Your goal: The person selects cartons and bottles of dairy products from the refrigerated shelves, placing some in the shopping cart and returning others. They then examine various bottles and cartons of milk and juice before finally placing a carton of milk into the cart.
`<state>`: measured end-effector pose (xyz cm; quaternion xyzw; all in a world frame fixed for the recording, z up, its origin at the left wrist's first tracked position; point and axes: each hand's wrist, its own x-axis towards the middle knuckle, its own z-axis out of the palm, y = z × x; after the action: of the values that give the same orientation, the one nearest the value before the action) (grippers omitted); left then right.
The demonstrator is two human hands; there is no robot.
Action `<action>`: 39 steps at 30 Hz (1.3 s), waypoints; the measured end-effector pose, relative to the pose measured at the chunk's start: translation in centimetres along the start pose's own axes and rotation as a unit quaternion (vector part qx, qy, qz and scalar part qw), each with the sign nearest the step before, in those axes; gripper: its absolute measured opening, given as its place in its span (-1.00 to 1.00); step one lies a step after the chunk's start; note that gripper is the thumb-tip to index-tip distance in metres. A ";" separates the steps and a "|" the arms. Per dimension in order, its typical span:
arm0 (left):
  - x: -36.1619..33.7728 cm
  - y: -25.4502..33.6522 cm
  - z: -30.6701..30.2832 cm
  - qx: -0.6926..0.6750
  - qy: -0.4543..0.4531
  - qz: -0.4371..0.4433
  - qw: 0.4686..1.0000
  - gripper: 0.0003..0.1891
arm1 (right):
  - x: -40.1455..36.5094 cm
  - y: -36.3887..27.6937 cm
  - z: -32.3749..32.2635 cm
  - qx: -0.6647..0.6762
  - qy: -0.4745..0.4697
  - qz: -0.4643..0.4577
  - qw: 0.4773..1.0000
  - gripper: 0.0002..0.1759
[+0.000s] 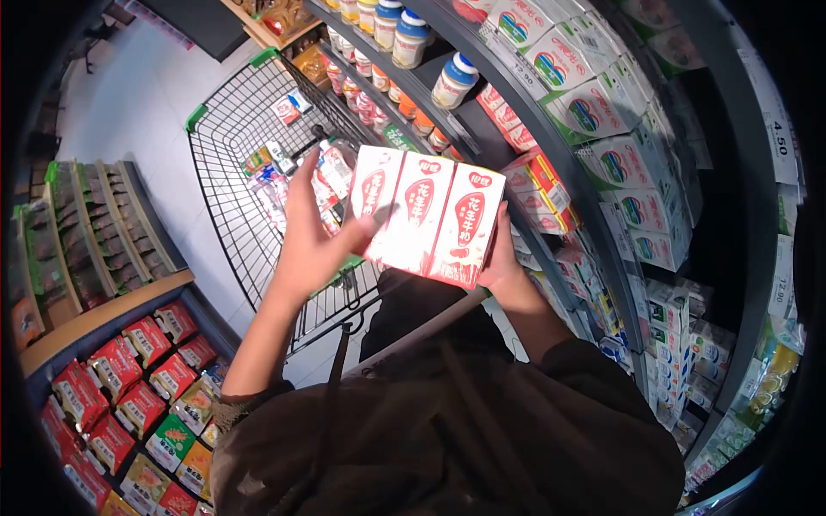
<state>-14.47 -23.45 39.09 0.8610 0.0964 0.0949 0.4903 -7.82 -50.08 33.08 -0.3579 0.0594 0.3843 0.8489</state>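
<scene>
A row of three white and red drink cartons is held in front of my body, above the near end of the cart. My right hand grips the cartons at their right side, its fingers partly hidden behind them. On the left, my left hand has its fingers spread and raised, with the thumb against the lower left of the cartons. Below and beyond them stands a wire shopping cart with green corners. Several packaged goods lie inside the cart.
Curved shelves on the right hold boxed cartons and white bottles. At the lower left is a bin of red and green packets, with a rack behind it. The cart handle crosses in front of my body.
</scene>
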 end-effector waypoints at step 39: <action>4.1 -2.6 10.3 -0.403 -0.113 -0.127 0.899 -0.32 | -0.6 -2.5 -7.4 -0.352 0.058 -0.240 0.903 -0.07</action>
<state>-8.05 -29.56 31.99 0.5753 0.1020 -0.0355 0.8108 -5.22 -56.38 29.31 -0.6583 -0.1187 0.1433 0.7294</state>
